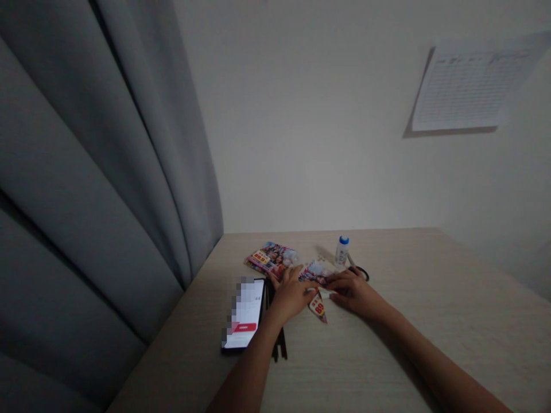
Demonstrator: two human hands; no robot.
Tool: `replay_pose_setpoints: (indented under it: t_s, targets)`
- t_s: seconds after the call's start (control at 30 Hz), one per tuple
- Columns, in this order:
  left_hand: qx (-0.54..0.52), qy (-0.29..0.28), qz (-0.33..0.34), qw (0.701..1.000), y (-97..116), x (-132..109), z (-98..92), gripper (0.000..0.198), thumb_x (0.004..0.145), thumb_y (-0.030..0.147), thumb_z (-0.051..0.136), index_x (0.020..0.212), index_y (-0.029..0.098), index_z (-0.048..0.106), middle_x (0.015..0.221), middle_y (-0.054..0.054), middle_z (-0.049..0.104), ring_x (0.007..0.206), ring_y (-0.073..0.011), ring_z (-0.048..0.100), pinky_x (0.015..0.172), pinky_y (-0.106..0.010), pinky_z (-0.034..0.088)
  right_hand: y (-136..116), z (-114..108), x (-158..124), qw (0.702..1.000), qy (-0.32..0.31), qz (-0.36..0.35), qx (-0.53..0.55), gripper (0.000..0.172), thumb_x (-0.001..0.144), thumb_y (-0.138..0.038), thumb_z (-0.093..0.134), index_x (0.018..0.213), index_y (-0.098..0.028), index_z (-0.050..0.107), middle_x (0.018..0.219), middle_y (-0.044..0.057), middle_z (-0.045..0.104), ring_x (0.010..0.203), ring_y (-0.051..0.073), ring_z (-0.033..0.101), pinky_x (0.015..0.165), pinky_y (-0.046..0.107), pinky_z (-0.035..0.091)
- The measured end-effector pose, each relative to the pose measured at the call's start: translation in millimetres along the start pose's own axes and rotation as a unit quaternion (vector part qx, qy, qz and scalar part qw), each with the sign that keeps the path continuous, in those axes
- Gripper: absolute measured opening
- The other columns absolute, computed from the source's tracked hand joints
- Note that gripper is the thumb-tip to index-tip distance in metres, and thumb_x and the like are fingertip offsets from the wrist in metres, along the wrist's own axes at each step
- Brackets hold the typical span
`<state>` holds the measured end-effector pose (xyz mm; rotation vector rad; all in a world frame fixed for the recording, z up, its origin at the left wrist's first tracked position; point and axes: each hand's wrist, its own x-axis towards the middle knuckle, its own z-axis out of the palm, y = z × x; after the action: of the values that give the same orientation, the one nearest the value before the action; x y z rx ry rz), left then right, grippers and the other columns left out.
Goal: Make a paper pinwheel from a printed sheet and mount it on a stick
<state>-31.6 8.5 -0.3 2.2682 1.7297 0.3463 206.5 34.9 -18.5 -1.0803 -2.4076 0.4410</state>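
Note:
A colourful printed paper sheet (316, 271) lies on the table between my hands, partly hidden under the fingers. Its folded pointed corner (317, 308), with a yellow and red price mark, sticks out toward me. My left hand (293, 295) presses on the sheet's left side, thumb and forefinger closed at the fold, other fingers reaching forward. From the right, my right hand (353, 291) pinches the sheet's edge, fingers bent together near a white strip of its underside. Just beyond the right hand stands a small clear bottle with a blue cap (342, 251).
Scissors with dark handles (361, 272) lie by the bottle. A stack of printed flyers (271, 258) sits at the back left. A lit phone (245, 321) and thin dark sticks (282, 344) lie left of and under my left arm. A grey curtain (107, 172) borders the table (430, 298).

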Motion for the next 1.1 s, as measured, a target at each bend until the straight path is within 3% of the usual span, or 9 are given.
replay_pose_setpoints:
  t_s: [0.2,0.47,0.67,0.87,1.1]
  targets:
    - [0.024,-0.014,-0.003,1.0,1.2,-1.3,-1.3,0.031,0.093,0.05,0.054,0.121,0.054,0.065,0.159,0.001,0.035,0.147,-0.0406,0.02,0.103,-0.082,-0.007,-2.2,-0.7,-0.7,1.0,0.005,0.012,0.001,0.022,0.088,-0.038,0.064,0.107,-0.033,0.075,0.123,0.005,0.071,0.119,0.029,0.06,0.114,0.062,0.019]
    - [0.021,-0.003,-0.008,1.0,2.3,-1.1,-0.9,0.031,0.091,0.052,0.056,0.12,0.052,0.067,0.159,0.0,0.035,0.147,-0.041,0.02,0.105,-0.08,-0.01,0.9,0.2,-0.9,1.0,0.012,-0.001,0.004,0.022,0.088,-0.038,0.065,0.106,-0.033,0.076,0.121,0.005,0.072,0.117,0.029,0.061,0.114,0.06,0.021]
    - [-0.009,0.02,-0.031,0.999,3.0,1.2,-1.3,0.037,0.088,0.053,0.062,0.124,0.05,0.064,0.163,-0.001,0.027,0.149,-0.0411,0.017,0.106,-0.081,-0.004,-0.8,-0.5,-1.4,1.0,0.009,0.006,0.009,0.023,0.088,-0.039,0.064,0.107,-0.031,0.076,0.122,0.007,0.071,0.118,0.029,0.061,0.114,0.061,0.022]
    - [-0.001,0.029,-0.013,0.999,2.0,0.7,0.6,0.03,0.091,0.054,0.056,0.12,0.055,0.065,0.162,0.003,0.028,0.149,-0.041,0.017,0.105,-0.082,-0.004,-2.4,-0.8,-1.0,1.0,0.011,0.016,0.01,0.023,0.088,-0.039,0.064,0.108,-0.033,0.075,0.123,0.006,0.071,0.119,0.029,0.061,0.115,0.063,0.02]
    - [0.022,0.012,-0.007,1.0,3.3,-1.9,-0.3,0.03,0.095,0.054,0.049,0.119,0.051,0.068,0.161,0.003,0.03,0.149,-0.0416,0.017,0.106,-0.08,-0.006,-5.7,-2.9,-0.7,1.0,0.005,0.021,0.006,0.023,0.088,-0.039,0.065,0.108,-0.033,0.076,0.123,0.005,0.071,0.12,0.029,0.06,0.115,0.062,0.02]
